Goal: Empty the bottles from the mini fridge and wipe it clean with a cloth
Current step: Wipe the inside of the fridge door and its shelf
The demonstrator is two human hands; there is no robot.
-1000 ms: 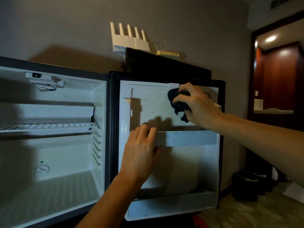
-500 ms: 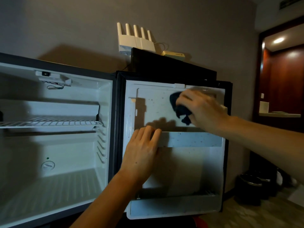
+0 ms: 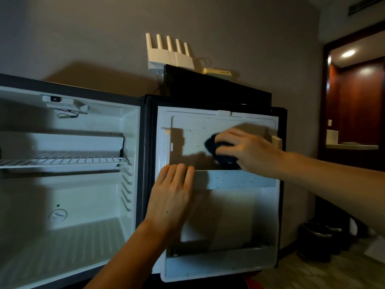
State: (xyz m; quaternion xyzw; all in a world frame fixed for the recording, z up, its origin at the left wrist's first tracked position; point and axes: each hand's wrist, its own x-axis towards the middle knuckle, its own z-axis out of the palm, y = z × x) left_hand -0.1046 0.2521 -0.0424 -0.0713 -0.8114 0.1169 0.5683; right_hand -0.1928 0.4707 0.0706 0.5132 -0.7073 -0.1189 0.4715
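The mini fridge [image 3: 68,197] stands open, white inside, with one wire shelf [image 3: 62,160] and no bottles in sight. Its door [image 3: 229,215] is swung out to the right, the speckled inner panel facing me. My right hand [image 3: 248,151] grips a dark cloth [image 3: 212,143] against the upper door panel, just above the middle door shelf rail [image 3: 235,179]. My left hand [image 3: 170,197] lies flat on the door's left side, fingertips at the left end of that rail.
A white router with several antennas [image 3: 170,53] and a small beige box [image 3: 217,71] sit on a dark cabinet top behind the fridge. A dark waste bin [image 3: 316,240] stands on the floor at the right, beside a wooden doorway [image 3: 354,101].
My right hand has slid the cloth down the upper door panel, from near the top edge to just above the rail. The left hand has stayed in place.
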